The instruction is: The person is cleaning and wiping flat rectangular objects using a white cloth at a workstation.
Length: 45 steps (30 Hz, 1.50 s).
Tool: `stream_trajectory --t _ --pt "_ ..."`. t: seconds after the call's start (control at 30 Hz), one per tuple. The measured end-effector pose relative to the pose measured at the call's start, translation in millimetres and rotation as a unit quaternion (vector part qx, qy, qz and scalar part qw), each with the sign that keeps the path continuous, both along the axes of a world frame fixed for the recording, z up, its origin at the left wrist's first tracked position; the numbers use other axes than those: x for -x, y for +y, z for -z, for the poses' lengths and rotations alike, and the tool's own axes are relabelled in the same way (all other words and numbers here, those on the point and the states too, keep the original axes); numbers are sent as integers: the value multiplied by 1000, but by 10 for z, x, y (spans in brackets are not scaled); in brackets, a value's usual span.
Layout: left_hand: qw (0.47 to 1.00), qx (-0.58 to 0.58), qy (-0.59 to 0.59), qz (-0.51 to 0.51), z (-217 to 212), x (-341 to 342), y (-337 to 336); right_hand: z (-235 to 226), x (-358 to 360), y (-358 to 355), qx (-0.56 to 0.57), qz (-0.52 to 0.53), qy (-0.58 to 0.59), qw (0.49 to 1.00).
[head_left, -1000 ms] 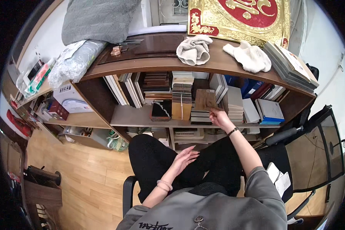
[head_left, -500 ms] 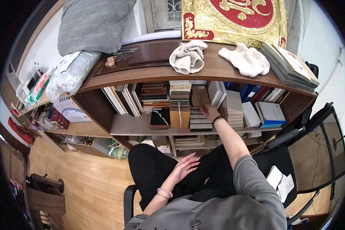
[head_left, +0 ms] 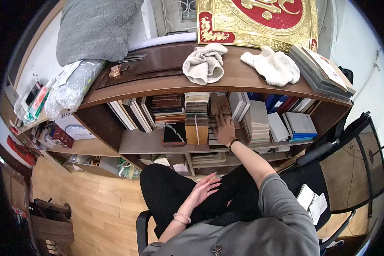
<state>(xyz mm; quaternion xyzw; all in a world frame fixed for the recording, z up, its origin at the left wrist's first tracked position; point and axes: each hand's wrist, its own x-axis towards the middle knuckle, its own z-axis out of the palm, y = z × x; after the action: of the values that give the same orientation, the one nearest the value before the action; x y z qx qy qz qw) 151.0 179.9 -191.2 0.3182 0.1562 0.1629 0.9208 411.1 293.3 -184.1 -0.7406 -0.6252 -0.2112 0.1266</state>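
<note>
Inside the shelf unit, my right hand [head_left: 224, 129] lies palm down with fingers spread over a stack of flat pieces, largely covered by it. Its fingertips reach a brown wood-look panel [head_left: 220, 103] at the back of the compartment; whether they press on it I cannot tell. Just left of the hand stands a banded stack of thin sample boards [head_left: 196, 130] with a tan front. A black piece with a white vein [head_left: 174, 133] tops a stack farther left. My left hand [head_left: 204, 190] rests over my lap, fingers extended and holding nothing.
Grey boards [head_left: 257, 123] are stacked right of my right hand, with upright books beyond. Two white cloths [head_left: 205, 64], [head_left: 274, 66] lie on the unit's top [head_left: 158, 87], before a gold and red panel [head_left: 260, 25]. A mesh chair [head_left: 350, 170] stands at right.
My right hand has shifted slightly left and gone from bent fingers at the stack's right side to spread flat across it. My left hand stays in place. The view has shifted slightly.
</note>
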Motion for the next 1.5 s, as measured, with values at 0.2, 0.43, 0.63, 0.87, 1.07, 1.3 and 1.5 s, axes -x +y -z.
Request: stream_trajectory --t 0.2,0.43,0.63,0.87,1.07,1.3,1.5 --pt "1000 1 -6 -1 15 9 19 -95 -8 21 48 -5 -5 999" --pt "1000 1 -1 -5 2 16 18 -215 64 88 122 19 -1 992" --pt "1000 0 -10 -1 -10 -19 10 -120 -95 32 24 -7 -23 999" --pt "1000 13 1 -8 22 31 -6 -1696 -28 -787 -239 -162 85 954" --pt "1000 -12 21 8 6 20 6 -3086 -205 -1287 -400 57 -209 891" --pt "986 -153 57 35 -419 10 -209 -2808 103 -2141 -262 -123 355 889" --pt "977 -205 -56 11 -696 -75 -379 -1799 1036 -2875 -9 -234 536 811"
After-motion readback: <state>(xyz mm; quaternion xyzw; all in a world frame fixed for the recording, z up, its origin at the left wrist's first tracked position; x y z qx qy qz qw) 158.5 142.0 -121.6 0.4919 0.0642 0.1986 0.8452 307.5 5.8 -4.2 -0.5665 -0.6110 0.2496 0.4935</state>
